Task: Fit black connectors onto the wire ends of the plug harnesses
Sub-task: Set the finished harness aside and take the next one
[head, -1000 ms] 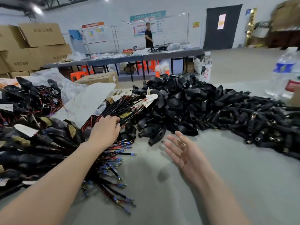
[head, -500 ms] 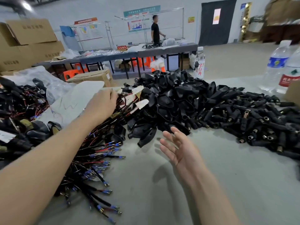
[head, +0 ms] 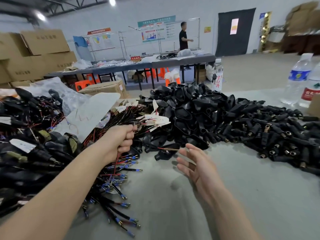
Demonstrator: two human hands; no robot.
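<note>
Harness pile (head: 31, 153) far left on grey table (head: 251, 196), blue-tipped wire ends fanning toward the near edge. Left hand (head: 119, 141) fisted around one harness (head: 147, 146) at the pile's right edge, red wire trailing from the fist. Right hand (head: 197, 165) open, fingers spread, empty, just right of that wire's tip. Connector heap (head: 216, 122) behind it, stretching right. Two bottles (head: 301, 80) far right.

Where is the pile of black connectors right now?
Head view, right of centre: the pile of black connectors lies beyond the open right hand, in front of the water bottles.
</note>
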